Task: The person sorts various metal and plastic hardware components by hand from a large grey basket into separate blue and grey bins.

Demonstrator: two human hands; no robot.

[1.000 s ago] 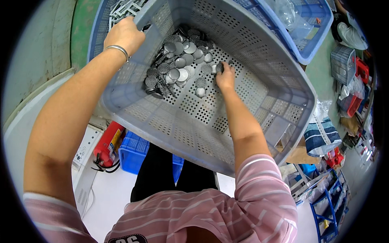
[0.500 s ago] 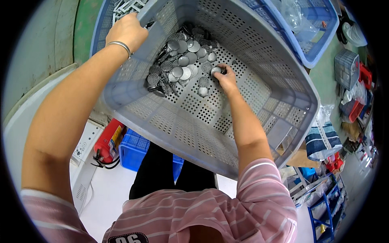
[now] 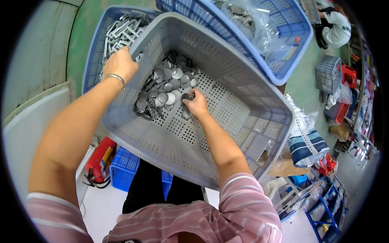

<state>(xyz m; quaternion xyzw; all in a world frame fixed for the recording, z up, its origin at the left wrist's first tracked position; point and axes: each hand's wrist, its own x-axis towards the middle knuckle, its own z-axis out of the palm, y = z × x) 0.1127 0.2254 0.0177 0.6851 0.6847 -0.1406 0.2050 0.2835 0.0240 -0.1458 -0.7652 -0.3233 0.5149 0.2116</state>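
My left hand (image 3: 120, 65) is closed round the upper left rim of a large grey perforated plastic crate (image 3: 243, 77), which looks tilted. Inside, toward its left end, lies a heap of round metal discs (image 3: 167, 86), some smooth and shiny, others dark with a textured face. At the heap's right edge, low over the crate's bottom, my right hand (image 3: 197, 104) pinches a dark disc (image 3: 186, 96) between thumb and fingers. Whether more discs sit in that grip is hidden. Just below the fingertips, a loose shiny disc (image 3: 186, 115) rests on the perforated bottom.
Behind my left hand stands a blue crate (image 3: 91, 60) of metal frame-like parts (image 3: 122, 34). Another blue crate (image 3: 279, 79) with clear plastic bags adjoins the far side. A red fire extinguisher (image 3: 100, 158) and blue basket (image 3: 125, 170) are below. A person (image 3: 337, 28) crouches far right.
My right hand has moved left toward the heap and now holds a dark disc up in its fingers. The view has shifted, showing more of the blue crates; my left hand keeps the rim.
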